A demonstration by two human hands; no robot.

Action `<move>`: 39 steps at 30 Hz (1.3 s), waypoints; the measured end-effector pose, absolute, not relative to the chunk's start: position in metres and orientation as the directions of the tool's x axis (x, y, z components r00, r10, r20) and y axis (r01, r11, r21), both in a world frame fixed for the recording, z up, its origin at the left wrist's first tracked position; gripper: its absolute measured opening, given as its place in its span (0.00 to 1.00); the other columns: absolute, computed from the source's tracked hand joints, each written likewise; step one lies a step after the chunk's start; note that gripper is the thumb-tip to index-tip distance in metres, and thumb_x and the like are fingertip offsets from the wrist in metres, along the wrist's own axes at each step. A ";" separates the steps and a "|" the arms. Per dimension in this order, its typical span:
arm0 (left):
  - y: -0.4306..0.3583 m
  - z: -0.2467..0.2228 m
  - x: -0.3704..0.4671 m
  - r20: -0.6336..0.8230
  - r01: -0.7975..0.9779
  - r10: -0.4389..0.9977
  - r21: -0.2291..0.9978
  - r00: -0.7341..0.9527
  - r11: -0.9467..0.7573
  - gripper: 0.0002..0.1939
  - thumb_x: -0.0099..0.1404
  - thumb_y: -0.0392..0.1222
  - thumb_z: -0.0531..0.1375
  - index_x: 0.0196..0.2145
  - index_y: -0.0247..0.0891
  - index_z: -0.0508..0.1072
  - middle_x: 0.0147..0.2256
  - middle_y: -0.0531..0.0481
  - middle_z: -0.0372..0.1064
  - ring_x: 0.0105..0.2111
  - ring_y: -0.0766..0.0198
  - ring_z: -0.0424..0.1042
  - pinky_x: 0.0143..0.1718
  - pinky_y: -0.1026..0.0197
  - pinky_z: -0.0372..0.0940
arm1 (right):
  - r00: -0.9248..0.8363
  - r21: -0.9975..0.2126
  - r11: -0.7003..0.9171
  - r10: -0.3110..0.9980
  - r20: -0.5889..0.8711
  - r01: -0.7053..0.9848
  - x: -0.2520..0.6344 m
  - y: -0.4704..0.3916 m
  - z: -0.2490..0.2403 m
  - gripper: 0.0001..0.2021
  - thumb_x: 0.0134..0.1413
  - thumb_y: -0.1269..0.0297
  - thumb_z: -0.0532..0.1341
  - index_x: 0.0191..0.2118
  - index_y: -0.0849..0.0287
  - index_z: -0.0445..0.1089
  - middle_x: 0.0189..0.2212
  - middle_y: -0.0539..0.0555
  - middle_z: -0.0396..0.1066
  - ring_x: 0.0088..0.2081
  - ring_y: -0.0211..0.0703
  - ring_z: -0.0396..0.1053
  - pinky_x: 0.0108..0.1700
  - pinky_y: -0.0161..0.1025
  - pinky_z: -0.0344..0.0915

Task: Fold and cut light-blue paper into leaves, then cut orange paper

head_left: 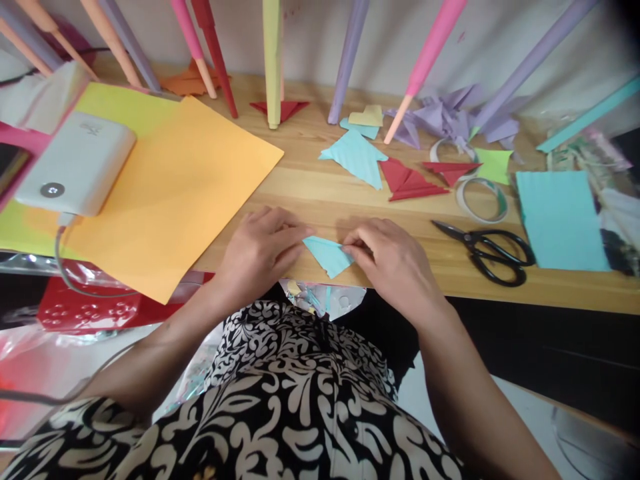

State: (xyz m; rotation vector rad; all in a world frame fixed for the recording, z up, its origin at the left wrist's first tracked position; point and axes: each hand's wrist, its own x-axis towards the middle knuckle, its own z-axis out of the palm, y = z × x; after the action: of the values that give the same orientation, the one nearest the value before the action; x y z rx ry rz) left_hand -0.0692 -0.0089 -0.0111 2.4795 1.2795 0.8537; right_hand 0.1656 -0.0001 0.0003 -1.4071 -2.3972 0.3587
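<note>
A small light-blue paper piece (329, 257) lies near the table's front edge, its upper edge folded over in a narrow strip. My left hand (265, 243) grips its upper left corner, the fingers pressed together. At the right corner, my right hand (387, 257) pinches the same paper between thumb and fingers. Behind my hands are a larger light-blue folded piece (355, 157) and a red folded piece (410, 180). Black-handled scissors (483, 250) lie to the right of my right hand.
Orange sheets (200, 180) and a white power bank (77, 163) with a cable cover the left. Tape rolls (483, 200) and a light-blue sheet (563, 220) lie on the right. Rolled paper sticks (350, 60) lean along the wall. A bin with scraps (325, 298) sits below the edge.
</note>
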 end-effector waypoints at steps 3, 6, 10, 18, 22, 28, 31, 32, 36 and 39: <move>-0.005 -0.013 -0.057 0.382 0.672 0.781 0.403 0.493 -0.621 0.12 0.71 0.43 0.57 0.46 0.38 0.76 0.42 0.44 0.73 0.41 0.56 0.68 0.42 0.53 0.60 | -0.445 -0.361 0.471 0.882 0.157 0.805 0.165 -0.003 -0.001 0.05 0.63 0.68 0.58 0.34 0.56 0.67 0.34 0.54 0.72 0.39 0.49 0.67 0.41 0.44 0.60; -0.001 -0.015 -0.049 0.357 0.708 0.785 0.347 0.507 -0.615 0.12 0.71 0.44 0.56 0.43 0.37 0.77 0.39 0.45 0.73 0.39 0.56 0.67 0.41 0.53 0.59 | -0.451 -0.357 0.483 0.875 0.174 0.799 0.165 -0.005 -0.002 0.04 0.62 0.67 0.59 0.34 0.56 0.67 0.35 0.54 0.72 0.40 0.48 0.66 0.41 0.43 0.60; 0.001 -0.015 -0.047 0.343 0.718 0.787 0.331 0.513 -0.613 0.12 0.72 0.44 0.55 0.40 0.38 0.77 0.35 0.46 0.72 0.37 0.58 0.68 0.40 0.55 0.59 | -0.465 -0.378 0.510 0.860 0.208 0.773 0.165 -0.009 -0.001 0.04 0.63 0.68 0.58 0.35 0.56 0.68 0.35 0.53 0.73 0.39 0.47 0.67 0.41 0.42 0.60; -0.003 -0.010 -0.045 0.391 0.691 0.779 0.370 0.490 -0.621 0.13 0.72 0.44 0.56 0.33 0.38 0.74 0.31 0.49 0.71 0.34 0.61 0.67 0.39 0.55 0.58 | -0.443 -0.391 0.548 0.834 0.330 0.740 0.167 -0.015 -0.003 0.07 0.66 0.63 0.57 0.46 0.55 0.70 0.38 0.54 0.77 0.40 0.47 0.71 0.41 0.43 0.62; -0.001 0.004 -0.042 0.479 0.715 0.755 0.315 0.449 -0.625 0.12 0.72 0.42 0.56 0.31 0.39 0.74 0.31 0.49 0.70 0.33 0.61 0.65 0.37 0.55 0.56 | -0.445 -0.342 0.571 0.811 0.381 0.747 0.168 -0.010 0.009 0.08 0.66 0.63 0.56 0.41 0.54 0.73 0.33 0.52 0.77 0.36 0.45 0.71 0.40 0.43 0.60; 0.000 0.021 -0.040 0.606 0.755 0.677 0.183 0.417 -0.629 0.13 0.72 0.38 0.53 0.30 0.41 0.72 0.31 0.52 0.71 0.33 0.61 0.64 0.38 0.52 0.55 | -0.354 -0.230 0.501 0.807 0.473 0.834 0.166 -0.009 0.029 0.10 0.65 0.64 0.57 0.35 0.51 0.75 0.35 0.54 0.75 0.38 0.49 0.68 0.40 0.47 0.58; -0.009 0.009 -0.044 0.592 0.715 0.646 0.161 0.482 -0.681 0.10 0.72 0.36 0.54 0.35 0.42 0.72 0.31 0.53 0.72 0.33 0.61 0.64 0.38 0.53 0.55 | -0.388 -0.185 0.525 0.784 0.485 0.831 0.166 -0.020 0.016 0.09 0.64 0.66 0.59 0.33 0.52 0.75 0.31 0.53 0.73 0.34 0.46 0.65 0.37 0.46 0.56; -0.013 0.003 -0.045 0.566 0.703 0.649 0.162 0.508 -0.692 0.09 0.72 0.36 0.54 0.35 0.41 0.72 0.31 0.53 0.73 0.34 0.61 0.65 0.38 0.53 0.56 | -0.408 -0.190 0.541 0.782 0.470 0.819 0.166 -0.024 0.008 0.09 0.63 0.67 0.60 0.32 0.52 0.75 0.30 0.52 0.73 0.34 0.45 0.64 0.37 0.45 0.56; -0.029 -0.014 -0.047 0.451 0.712 0.719 0.225 0.528 -0.665 0.10 0.72 0.34 0.54 0.35 0.41 0.73 0.33 0.52 0.74 0.35 0.61 0.66 0.40 0.53 0.56 | -0.422 -0.286 0.537 0.824 0.377 0.794 0.167 -0.039 -0.017 0.07 0.64 0.66 0.60 0.34 0.55 0.74 0.30 0.51 0.72 0.35 0.44 0.65 0.38 0.43 0.57; -0.035 -0.018 -0.042 0.474 0.723 0.738 0.263 0.480 -0.639 0.08 0.70 0.33 0.57 0.34 0.40 0.74 0.34 0.51 0.75 0.34 0.61 0.66 0.40 0.54 0.56 | -0.402 -0.338 0.513 0.847 0.347 0.789 0.168 -0.043 -0.023 0.07 0.64 0.65 0.59 0.35 0.55 0.73 0.30 0.51 0.71 0.35 0.44 0.65 0.39 0.43 0.56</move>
State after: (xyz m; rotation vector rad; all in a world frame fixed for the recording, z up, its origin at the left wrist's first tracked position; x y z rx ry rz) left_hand -0.0419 -0.0348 -0.0179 2.6797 1.3223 0.8787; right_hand 0.1684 -0.0427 -0.0234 -1.3385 -2.2824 0.1636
